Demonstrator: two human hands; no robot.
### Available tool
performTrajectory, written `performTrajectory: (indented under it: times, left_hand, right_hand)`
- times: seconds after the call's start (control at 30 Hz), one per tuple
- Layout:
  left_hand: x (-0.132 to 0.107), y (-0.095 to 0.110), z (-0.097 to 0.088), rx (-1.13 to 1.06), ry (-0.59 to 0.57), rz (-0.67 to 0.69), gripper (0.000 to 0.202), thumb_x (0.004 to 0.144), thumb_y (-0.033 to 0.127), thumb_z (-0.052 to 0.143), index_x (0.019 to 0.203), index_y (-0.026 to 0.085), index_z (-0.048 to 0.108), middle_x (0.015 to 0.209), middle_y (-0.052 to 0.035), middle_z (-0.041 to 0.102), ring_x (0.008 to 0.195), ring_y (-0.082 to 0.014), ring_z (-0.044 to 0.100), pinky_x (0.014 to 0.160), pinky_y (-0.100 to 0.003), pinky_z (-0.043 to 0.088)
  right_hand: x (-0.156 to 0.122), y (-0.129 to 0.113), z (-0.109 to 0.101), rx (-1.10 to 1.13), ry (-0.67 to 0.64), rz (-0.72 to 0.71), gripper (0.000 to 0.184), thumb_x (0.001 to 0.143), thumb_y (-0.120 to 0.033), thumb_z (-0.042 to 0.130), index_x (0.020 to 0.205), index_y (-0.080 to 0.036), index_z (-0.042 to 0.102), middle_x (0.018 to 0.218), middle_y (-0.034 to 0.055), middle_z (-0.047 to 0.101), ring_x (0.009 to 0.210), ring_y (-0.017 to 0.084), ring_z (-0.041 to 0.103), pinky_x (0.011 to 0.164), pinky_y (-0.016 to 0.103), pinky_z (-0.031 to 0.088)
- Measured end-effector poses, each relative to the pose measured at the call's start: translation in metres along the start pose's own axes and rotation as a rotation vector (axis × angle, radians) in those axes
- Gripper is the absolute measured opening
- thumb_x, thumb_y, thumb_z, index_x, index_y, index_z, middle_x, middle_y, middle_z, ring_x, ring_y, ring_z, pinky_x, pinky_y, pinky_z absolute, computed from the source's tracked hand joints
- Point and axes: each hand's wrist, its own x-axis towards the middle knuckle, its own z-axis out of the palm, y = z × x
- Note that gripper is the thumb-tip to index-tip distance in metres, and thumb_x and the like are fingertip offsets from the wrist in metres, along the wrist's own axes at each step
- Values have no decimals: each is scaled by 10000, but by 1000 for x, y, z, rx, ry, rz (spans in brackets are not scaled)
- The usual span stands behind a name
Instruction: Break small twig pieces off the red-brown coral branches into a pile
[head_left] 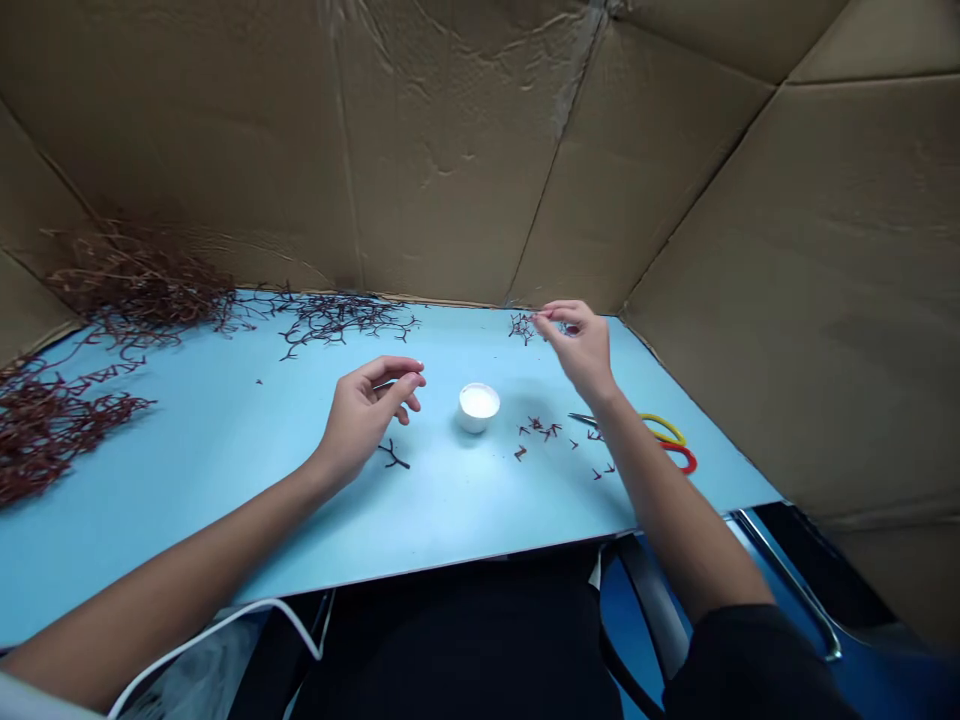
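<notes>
Small round white cup (pixel 471 424): clock centre
Left hand (pixel 367 405): nine o'clock, half-curled, cannot tell if holding
Right hand (pixel 583 352): two o'clock, narrow pinch, contents unclear
Forked dark-brown strand (pixel 393 456): eight o'clock

No legible text, label, brand, number or sign is present in the head view.
</notes>
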Motion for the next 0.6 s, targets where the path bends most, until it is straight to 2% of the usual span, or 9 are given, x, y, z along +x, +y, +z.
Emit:
performTrajectory:
  times: [0.07, 0.1, 0.17, 0.23, 0.3, 0.37, 0.43, 0.5, 0.6]
  left_hand:
    - [0, -2, 1, -1, -5, -21, 323, 851, 416, 825, 1021, 148, 767, 955, -83, 742, 690, -143, 658, 534, -236, 505]
    - [0, -2, 2, -7, -7, -33, 326, 840, 415, 827, 1016, 148, 767, 956, -83, 740, 689, -142, 653, 529, -234, 496]
    - [0, -2, 2, -12, -9, -47, 338, 825, 422, 829, 1010, 147, 767, 953, -83, 735, 680, -139, 640, 521, -234, 483]
    - [0, 0, 2, 1, -8, -45, 343, 818, 429, 829, 1003, 147, 768, 939, -79, 730, 666, -134, 624, 516, -234, 475]
    - [0, 1, 1, 22, -6, -40, 339, 815, 428, 829, 996, 148, 770, 911, -73, 724, 653, -131, 610, 512, -232, 468]
    - [-1, 2, 0, 35, -15, -43, 329, 821, 423, 820, 1000, 151, 771, 883, -68, 719, 646, -131, 603, 511, -230, 465]
    - [-1, 2, 0, 36, -40, -55, 322, 829, 419, 808, 1007, 154, 768, 862, -64, 714, 639, -133, 600, 509, -231, 462]
    - [-2, 1, 1, 34, -67, -65, 319, 833, 418, 798, 1008, 154, 763, 852, -63, 712, 633, -136, 602, 502, -233, 457]
    - [-1, -1, 1, 43, -71, -57, 309, 832, 402, 795, 1016, 157, 759, 846, -56, 709, 634, -138, 608, 497, -233, 454]
  right_hand:
    - [23, 43, -5, -224, 40, 306, 175, 951, -340, 709, 937, -195, 807, 1160, 84, 793, 1140, 249, 707, 1018, 374, 539]
    - [31, 62, -6, -286, 41, 398, 195, 965, -328, 690, 968, -170, 804, 1147, 109, 794, 1149, 266, 703, 1029, 391, 536]
    - [40, 92, -2, -367, 34, 516, 203, 970, -315, 702, 958, -133, 791, 1073, 149, 790, 1146, 313, 696, 1028, 454, 545]
    - [43, 112, 5, -439, 25, 603, 201, 978, -325, 732, 1019, -132, 773, 1129, 148, 770, 1162, 316, 689, 1040, 504, 552]
    - [45, 126, 13, -490, 19, 644, 289, 1020, -373, 711, 1225, -170, 718, 1302, 116, 711, 1181, 270, 687, 1031, 501, 579]
    - [48, 136, 21, -510, 12, 651, 345, 1046, -397, 679, 1329, -201, 669, 1390, 108, 666, 1190, 252, 684, 1023, 492, 593]
    - [51, 143, 27, -506, 4, 635, 324, 1014, -391, 715, 1266, -189, 704, 1363, 115, 680, 1225, 275, 664, 1058, 513, 561]
    - [54, 146, 29, -486, 7, 603, 283, 916, -374, 800, 1108, -170, 759, 1280, 136, 712, 1276, 325, 620, 1111, 538, 489]
    - [54, 145, 25, -422, 38, 526, 270, 808, -359, 821, 1000, -177, 770, 1212, 165, 723, 1247, 351, 601, 1106, 510, 448]
